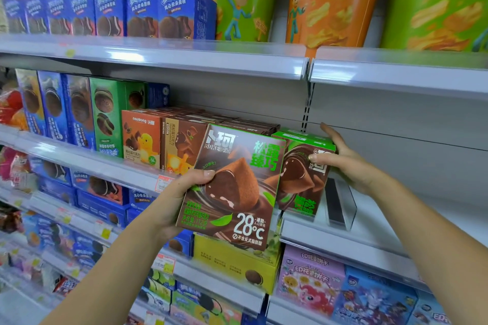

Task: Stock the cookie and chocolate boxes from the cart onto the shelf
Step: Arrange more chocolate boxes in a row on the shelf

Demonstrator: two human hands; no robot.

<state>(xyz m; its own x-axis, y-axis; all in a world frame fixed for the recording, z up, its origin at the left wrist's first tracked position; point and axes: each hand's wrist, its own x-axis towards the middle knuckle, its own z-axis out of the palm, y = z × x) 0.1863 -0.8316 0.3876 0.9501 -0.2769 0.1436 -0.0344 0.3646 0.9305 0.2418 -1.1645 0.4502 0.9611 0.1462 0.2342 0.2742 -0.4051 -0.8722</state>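
Green-edged chocolate box (235,190), gripped by the left hand (182,192), is not shelved yet; right hand (346,163) grips second box (303,182) on the shelf (317,235).

A brown cardboard chocolate box with green lettering (237,187), printed with a cocoa-dusted truffle and a white "28°C", is held in front of the pale grey metal shelf (369,235). It is tilted, its top leaning to the right, and is gripped at its left edge by the left hand (179,200), with the thumb laid across the printed face. Just behind and to its right, a second brown chocolate box with a green top (303,174) is stood on the shelf, its print turned sideways. It is held by the right hand (346,163), thumb on the front face and fingers behind. A row of brown chocolate boxes (237,124) is ranged beside it to the left.
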